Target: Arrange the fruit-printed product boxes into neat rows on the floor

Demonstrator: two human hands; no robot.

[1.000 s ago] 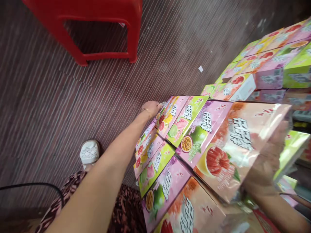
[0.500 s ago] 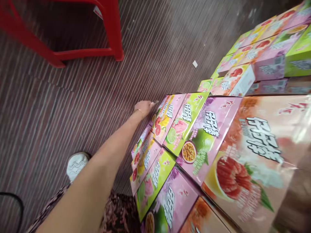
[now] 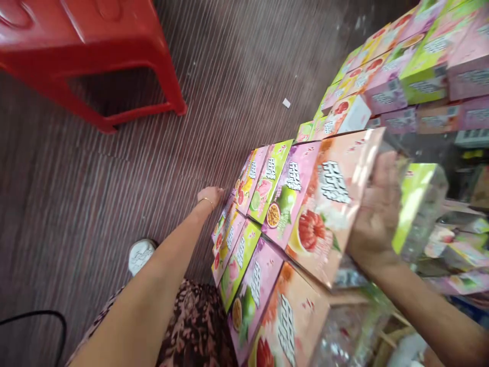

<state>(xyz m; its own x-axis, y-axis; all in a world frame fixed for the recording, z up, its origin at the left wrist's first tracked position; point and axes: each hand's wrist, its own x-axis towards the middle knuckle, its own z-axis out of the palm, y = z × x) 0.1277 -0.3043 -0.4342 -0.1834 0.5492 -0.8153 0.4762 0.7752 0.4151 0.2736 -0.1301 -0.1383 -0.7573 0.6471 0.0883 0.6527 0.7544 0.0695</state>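
Observation:
Several printed fruit cartons in pink, green, purple and peach stand in two rows. At the far end of the rows my left hand (image 3: 211,194) touches the cartons at their edge; its fingertips are hidden behind them. At the near end my right hand (image 3: 376,214) lies with its palm flat and its fingers stretched along the side of the large peach carton (image 3: 324,204). Between the hands, in the same row, stand a purple carton (image 3: 284,199) and a green carton (image 3: 267,186). Another peach carton (image 3: 284,316) is in the row nearer me.
A red plastic stool (image 3: 114,56) stands on the striped floor (image 3: 153,178) at the upper left. More stacked cartons (image 3: 385,97) fill the upper right. Clear plastic wrapping (image 3: 340,331) and loose packs lie at lower right. My white shoe (image 3: 141,255) and a black cable (image 3: 63,326) are at left.
My right hand has come into clear view against the peach carton's side. My left hand appears lower and further left. The view has shifted, showing more of the stool and the right side.

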